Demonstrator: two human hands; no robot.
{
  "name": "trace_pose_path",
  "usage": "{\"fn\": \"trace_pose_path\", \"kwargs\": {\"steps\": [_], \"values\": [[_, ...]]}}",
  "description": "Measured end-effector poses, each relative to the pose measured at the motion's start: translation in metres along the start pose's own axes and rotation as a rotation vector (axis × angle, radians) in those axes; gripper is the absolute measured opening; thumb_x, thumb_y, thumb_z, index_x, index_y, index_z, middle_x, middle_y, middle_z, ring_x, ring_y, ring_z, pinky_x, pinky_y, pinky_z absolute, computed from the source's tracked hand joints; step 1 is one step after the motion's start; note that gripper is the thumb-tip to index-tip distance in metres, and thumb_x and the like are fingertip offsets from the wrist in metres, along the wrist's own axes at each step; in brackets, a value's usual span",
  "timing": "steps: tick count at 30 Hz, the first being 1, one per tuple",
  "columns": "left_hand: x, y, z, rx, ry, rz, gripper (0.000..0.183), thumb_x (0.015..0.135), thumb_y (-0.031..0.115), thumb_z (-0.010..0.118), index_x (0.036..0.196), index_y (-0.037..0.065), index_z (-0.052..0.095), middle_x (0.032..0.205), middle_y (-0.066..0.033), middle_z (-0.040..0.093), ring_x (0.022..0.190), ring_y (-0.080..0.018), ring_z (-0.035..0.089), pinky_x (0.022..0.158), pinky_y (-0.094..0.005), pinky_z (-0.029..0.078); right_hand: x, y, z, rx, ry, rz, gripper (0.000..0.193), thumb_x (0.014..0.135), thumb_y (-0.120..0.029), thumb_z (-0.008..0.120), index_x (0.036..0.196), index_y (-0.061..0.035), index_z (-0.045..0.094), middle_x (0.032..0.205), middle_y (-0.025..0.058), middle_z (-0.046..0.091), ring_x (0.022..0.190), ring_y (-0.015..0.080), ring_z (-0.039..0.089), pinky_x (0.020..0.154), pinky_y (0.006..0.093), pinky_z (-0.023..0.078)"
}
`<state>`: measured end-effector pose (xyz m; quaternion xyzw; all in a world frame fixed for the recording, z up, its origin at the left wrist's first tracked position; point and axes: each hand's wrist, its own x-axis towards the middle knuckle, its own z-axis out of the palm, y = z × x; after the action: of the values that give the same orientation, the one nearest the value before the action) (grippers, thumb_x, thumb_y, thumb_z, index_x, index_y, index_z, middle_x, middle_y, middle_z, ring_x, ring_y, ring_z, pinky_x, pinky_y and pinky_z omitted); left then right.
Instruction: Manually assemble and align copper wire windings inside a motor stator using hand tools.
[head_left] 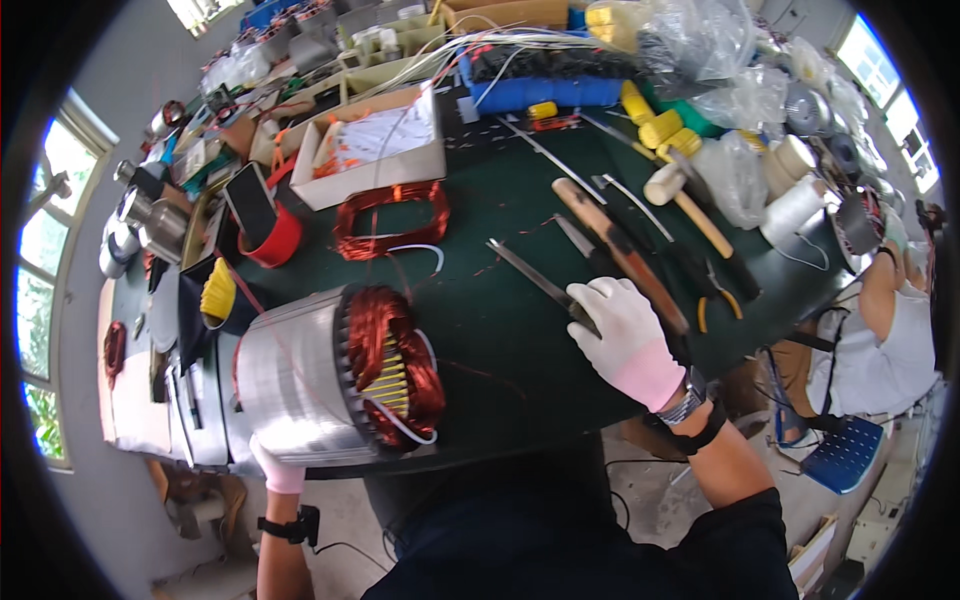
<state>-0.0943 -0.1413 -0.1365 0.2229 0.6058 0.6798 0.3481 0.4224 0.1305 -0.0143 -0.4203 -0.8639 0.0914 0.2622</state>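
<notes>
A motor stator [300,375] lies on its side on the green tabletop at left. Copper windings [372,340] bulge from its right end, with yellow strips in the slots and white sleeving looped across them. My left hand [277,468], in a white and pink glove, is against the stator's lower near side; its fingers are hidden. My right hand [625,335], gloved the same way, is closed over the near end of a long slim metal tool [530,270] whose pointed tip angles toward the far left. A wound copper coil [392,220] lies beyond the stator.
Right of my right hand lie a wooden-handled tool [620,255], a mallet [690,205] and orange-handled pliers [715,298]. A cardboard box [365,185], red cup [272,243] and white thread spool [790,212] stand farther out. Another person [875,345] sits at far right.
</notes>
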Motion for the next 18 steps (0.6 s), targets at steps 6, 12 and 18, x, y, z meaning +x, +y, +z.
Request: {"fn": "trace_pose_path", "kwargs": {"steps": [6,12,18], "values": [[-0.004,0.002,0.005,-0.169,0.149,-0.047,0.030,0.108,0.021,0.045,0.113,0.001,0.067,0.103,-0.0066,0.071,0.087,-0.0202,0.071,0.077,-0.0357,0.060,-0.006,0.054,-0.069,-0.160,0.021,0.212,0.018,0.091,-0.020,0.072,0.094,-0.0031,0.068,0.093,0.0152,0.067,0.092,0.0379,0.066,0.084,0.0475,0.054],[0.003,0.011,0.030,0.312,0.045,0.182,0.022,0.094,0.008,0.059,0.113,-0.001,0.066,0.104,-0.0124,0.071,0.093,-0.0293,0.072,0.085,-0.0365,0.058,-0.071,0.113,-0.090,-0.538,-0.114,0.401,0.034,0.086,-0.030,0.080,0.094,-0.0006,0.065,0.102,0.0187,0.062,0.098,0.0400,0.061,0.085,0.0490,0.053],[-0.018,0.056,0.075,1.112,-0.076,0.571,0.036,0.086,-0.004,0.065,0.121,-0.001,0.067,0.106,-0.0225,0.071,0.101,-0.0421,0.070,0.089,-0.0394,0.056,-0.078,0.116,-0.094,-0.495,-0.192,0.408,0.020,0.082,-0.013,0.072,0.093,-0.0006,0.062,0.100,0.0208,0.061,0.099,0.0405,0.062,0.088,0.0499,0.053]]}}
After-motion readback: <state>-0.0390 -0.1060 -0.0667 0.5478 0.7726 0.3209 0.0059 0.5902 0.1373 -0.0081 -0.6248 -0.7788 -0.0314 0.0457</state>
